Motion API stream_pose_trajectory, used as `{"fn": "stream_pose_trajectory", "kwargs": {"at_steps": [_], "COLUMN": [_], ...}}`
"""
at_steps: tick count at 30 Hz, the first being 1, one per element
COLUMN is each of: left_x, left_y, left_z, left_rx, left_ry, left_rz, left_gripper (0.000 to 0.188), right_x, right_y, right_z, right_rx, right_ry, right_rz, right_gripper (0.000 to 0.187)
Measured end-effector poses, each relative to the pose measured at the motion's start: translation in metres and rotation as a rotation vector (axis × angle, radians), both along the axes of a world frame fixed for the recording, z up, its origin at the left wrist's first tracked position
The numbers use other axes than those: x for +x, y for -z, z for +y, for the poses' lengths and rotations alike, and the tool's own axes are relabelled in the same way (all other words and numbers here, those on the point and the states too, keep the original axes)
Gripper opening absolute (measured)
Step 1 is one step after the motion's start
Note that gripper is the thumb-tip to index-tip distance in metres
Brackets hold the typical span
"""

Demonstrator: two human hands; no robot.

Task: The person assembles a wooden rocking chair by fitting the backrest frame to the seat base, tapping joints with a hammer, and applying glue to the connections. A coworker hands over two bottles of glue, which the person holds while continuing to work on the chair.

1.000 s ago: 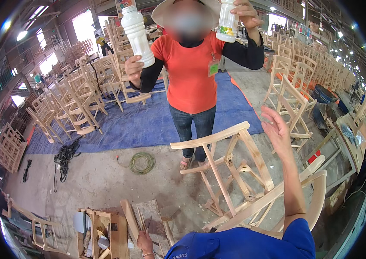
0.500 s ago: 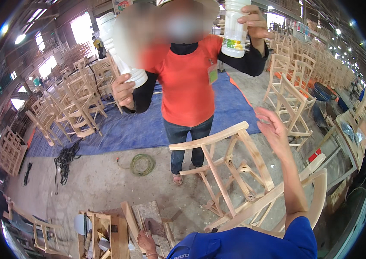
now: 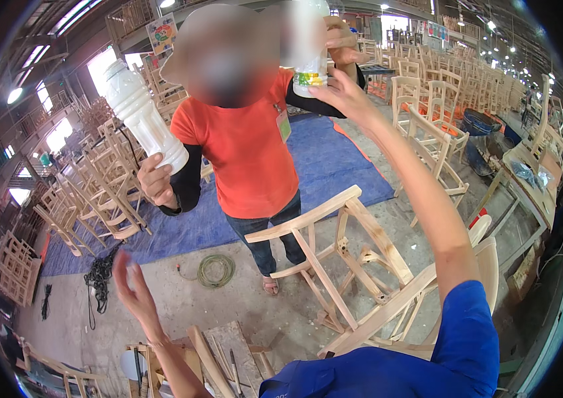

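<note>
The right hand (image 3: pixel 342 93) is raised high on a nearly straight arm, fingers spread and empty, fingertips touching the lower part of a white plastic bottle with a green label (image 3: pixel 309 58). That bottle is held upright, long axis vertical, by a co-worker's hand (image 3: pixel 341 45) just above. The left hand (image 3: pixel 132 288) is lifted low, open and empty, well below a second white ribbed plastic bottle (image 3: pixel 141 116), tilted in the co-worker's other hand (image 3: pixel 157 182).

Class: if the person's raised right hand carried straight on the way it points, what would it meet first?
The right hand would likely meet the white plastic bottle with a green label that a co-worker holds up; depth is unclear.
</note>
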State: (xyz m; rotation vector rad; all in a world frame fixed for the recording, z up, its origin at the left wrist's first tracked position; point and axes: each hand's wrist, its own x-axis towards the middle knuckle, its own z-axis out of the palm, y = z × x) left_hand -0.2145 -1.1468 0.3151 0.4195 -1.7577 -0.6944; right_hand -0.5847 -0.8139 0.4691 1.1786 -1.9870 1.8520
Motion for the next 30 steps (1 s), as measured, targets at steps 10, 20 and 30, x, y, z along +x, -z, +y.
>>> {"fn": "stream_pose_trajectory", "kwargs": {"at_steps": [10, 20, 30], "left_x": [-0.114, -0.137, -0.084], "left_y": [-0.190, -0.163, -0.043], "left_z": [0.036, 0.028, 0.123], "left_rx": [-0.035, 0.088, -0.218], "left_ry": [0.638, 0.961, 0.522], "left_rz": [-0.200, -0.232, -0.303], "left_gripper": [0.062, 0.048, 0.060], "right_x": [-0.025, 0.037, 0.089], "right_y": [-0.036, 0.009, 0.106], "right_z": [-0.032, 0.019, 0.077], "right_rx": [-0.168, -0.112, -0.005], "right_ry": [-0.117, -0.366, -0.237], "right_rz": [0.153, -0.257, -0.325], "right_gripper": [0.084, 0.074, 0.063]}}
